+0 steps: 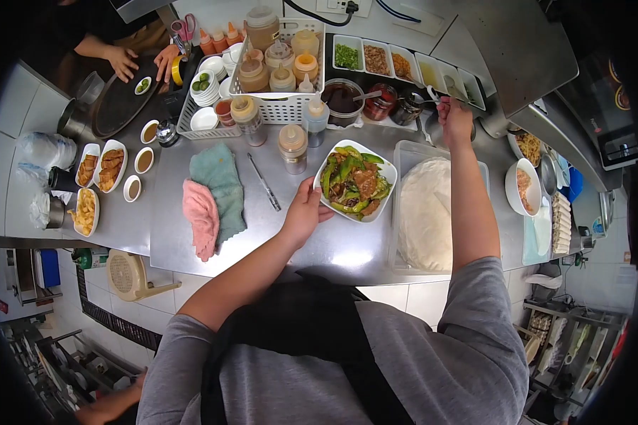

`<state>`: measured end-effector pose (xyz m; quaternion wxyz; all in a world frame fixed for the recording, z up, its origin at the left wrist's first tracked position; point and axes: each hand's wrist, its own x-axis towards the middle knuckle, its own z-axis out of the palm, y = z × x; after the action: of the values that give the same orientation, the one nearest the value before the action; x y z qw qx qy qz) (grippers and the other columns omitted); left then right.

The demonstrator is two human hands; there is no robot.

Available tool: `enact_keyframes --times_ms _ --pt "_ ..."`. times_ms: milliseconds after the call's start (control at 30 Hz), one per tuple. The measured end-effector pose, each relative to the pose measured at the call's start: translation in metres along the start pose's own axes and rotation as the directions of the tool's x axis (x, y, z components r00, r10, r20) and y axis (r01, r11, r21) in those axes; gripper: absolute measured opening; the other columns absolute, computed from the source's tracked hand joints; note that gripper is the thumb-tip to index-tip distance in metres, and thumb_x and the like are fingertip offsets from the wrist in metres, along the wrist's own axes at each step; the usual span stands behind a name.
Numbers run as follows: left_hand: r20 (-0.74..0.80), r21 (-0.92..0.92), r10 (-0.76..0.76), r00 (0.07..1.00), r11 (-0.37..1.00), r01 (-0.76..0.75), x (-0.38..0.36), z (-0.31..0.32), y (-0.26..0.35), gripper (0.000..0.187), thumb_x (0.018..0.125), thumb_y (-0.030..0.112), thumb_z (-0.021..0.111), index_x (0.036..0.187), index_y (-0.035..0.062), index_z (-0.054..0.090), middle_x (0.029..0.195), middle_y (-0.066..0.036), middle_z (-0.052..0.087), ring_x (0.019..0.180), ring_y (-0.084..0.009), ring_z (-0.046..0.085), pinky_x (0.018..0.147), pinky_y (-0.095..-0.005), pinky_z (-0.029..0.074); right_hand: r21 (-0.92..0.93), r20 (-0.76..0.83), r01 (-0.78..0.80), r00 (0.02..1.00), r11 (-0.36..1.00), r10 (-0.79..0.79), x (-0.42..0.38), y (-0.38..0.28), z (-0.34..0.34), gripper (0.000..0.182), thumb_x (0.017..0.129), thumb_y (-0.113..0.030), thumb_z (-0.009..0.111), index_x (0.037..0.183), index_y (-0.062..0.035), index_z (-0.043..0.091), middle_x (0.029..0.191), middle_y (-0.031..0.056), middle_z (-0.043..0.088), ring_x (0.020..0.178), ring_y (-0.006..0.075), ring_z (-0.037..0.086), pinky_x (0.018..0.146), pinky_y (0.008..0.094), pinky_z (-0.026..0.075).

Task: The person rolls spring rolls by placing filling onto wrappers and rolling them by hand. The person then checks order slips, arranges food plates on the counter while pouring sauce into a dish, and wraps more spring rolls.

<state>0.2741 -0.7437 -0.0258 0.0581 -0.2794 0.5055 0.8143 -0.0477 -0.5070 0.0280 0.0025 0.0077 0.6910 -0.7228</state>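
Observation:
My left hand [306, 214] grips the left edge of a white square bowl [388, 207], thumb near the rim and fingers at its side. Stir-fried green peppers [342, 172] and brown meat pieces [366, 180] fill the bowl. Reaching forward, my right hand [455, 120] is closed around the handle of a spoon [432, 93], at the front of the white topping trays [427, 69]; the spoon's far end is hard to make out. Below my right forearm sits a clear plastic container [404, 152] with a large pale dough-like mass [425, 212] in it.
Sauce bottles stand in a white basket [283, 110] and on the steel counter [170, 159]. Left are a green cloth [218, 184], a pink cloth [201, 219], a pen [264, 183] and bowls of fried food [111, 170]. Another person's hands [122, 64] work near a round tray [110, 113].

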Motion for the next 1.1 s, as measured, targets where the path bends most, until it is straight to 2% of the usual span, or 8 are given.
enact_keyframes --times_ms 333,500,600,700,767,900,967,1100 --pt "0.037 0.148 0.056 0.998 0.987 -0.061 0.01 -0.01 -0.011 0.05 0.107 0.025 0.036 0.154 0.013 0.026 0.122 -0.014 0.057 0.082 -0.0234 0.07 0.076 -0.0331 0.06 -0.008 -0.004 0.265 0.964 0.964 -0.265 -0.126 -0.017 0.004 0.032 0.105 -0.025 0.047 0.096 0.0001 0.065 0.075 0.0022 0.061 0.063 0.0065 0.047 0.057 0.0222 0.036" --pt "0.064 0.465 -0.031 0.997 0.885 -0.003 0.009 -0.015 0.0 0.046 0.107 0.025 0.035 0.15 0.0105 0.032 0.094 -0.013 0.065 0.063 -0.0205 0.067 0.06 -0.0309 0.058 -0.424 0.6 0.73 0.67 0.537 -0.438 -0.248 -0.002 0.011 0.009 0.094 -0.002 0.059 0.097 -0.0028 0.068 0.092 0.0156 0.067 0.081 0.0266 0.066 0.073 0.0335 0.052" --pt "0.085 0.364 0.062 0.994 0.927 -0.089 0.012 -0.012 -0.003 0.04 0.105 0.022 0.035 0.139 0.0018 0.041 0.079 -0.013 0.065 0.058 -0.0194 0.066 0.056 -0.0315 0.057 -0.331 0.62 0.799 0.585 0.502 -0.522 -0.258 -0.013 0.013 0.011 0.092 0.0 0.06 0.1 -0.0023 0.067 0.089 0.0161 0.066 0.082 0.0288 0.065 0.073 0.0331 0.052" --pt "0.092 0.4 0.144 0.985 0.901 -0.169 0.012 -0.008 -0.001 0.033 0.103 0.018 0.036 0.125 -0.0049 0.047 0.075 -0.014 0.065 0.058 -0.0203 0.066 0.055 -0.0322 0.057 -0.336 0.522 0.807 0.589 0.486 -0.617 -0.262 -0.011 0.015 0.012 0.097 -0.003 0.055 0.103 -0.0012 0.065 0.087 0.0126 0.066 0.077 0.0234 0.062 0.07 0.0297 0.05" --pt "0.069 0.452 0.176 0.982 0.872 -0.188 0.012 -0.004 0.002 0.029 0.1 0.015 0.038 0.116 -0.0072 0.048 0.071 -0.015 0.064 0.056 -0.0208 0.065 0.054 -0.0332 0.056 -0.183 0.246 0.262 0.945 0.947 -0.214 -0.263 0.015 0.018 0.017 0.103 -0.011 0.05 0.101 -0.0019 0.064 0.084 0.0069 0.065 0.072 0.0149 0.058 0.066 0.0263 0.046" --pt "0.036 0.473 0.222 0.974 0.855 -0.212 0.006 -0.004 0.001 0.027 0.099 0.013 0.039 0.114 -0.0066 0.049 0.069 -0.015 0.064 0.054 -0.0212 0.065 0.052 -0.0337 0.056 0.415 0.033 -0.088 0.996 0.906 0.082 -0.217 -0.001 0.016 0.025 0.105 -0.021 0.048 0.098 -0.0019 0.063 0.084 0.0024 0.063 0.069 0.008 0.051 0.061 0.0214 0.04" --pt "0.043 0.465 0.236 0.971 0.855 -0.229 -0.004 -0.004 0.009 0.027 0.099 0.013 0.038 0.113 -0.0066 0.049 0.068 -0.015 0.064 0.054 -0.0214 0.065 0.053 -0.0338 0.056 0.482 -0.093 -0.025 0.993 0.876 0.079 -0.185 -0.027 0.024 0.027 0.105 -0.021 0.048 0.098 0.0003 0.063 0.083 0.0024 0.063 0.067 0.0069 0.049 0.06 0.0218 0.039" --pt "0.041 0.409 0.255 0.966 0.878 -0.249 -0.037 -0.02 0.023 0.026 0.1 0.014 0.037 0.112 -0.0061 0.05 0.067 -0.015 0.063 0.054 -0.0216 0.065 0.053 -0.0334 0.055 -0.133 -0.033 0.449 0.889 0.884 -0.457 -0.077 -0.014 0.008 0.03 0.104 -0.027 0.051 0.103 0.0005 0.063 0.085 0.0092 0.068 0.074 0.0151 0.063 0.067 0.0283 0.049"
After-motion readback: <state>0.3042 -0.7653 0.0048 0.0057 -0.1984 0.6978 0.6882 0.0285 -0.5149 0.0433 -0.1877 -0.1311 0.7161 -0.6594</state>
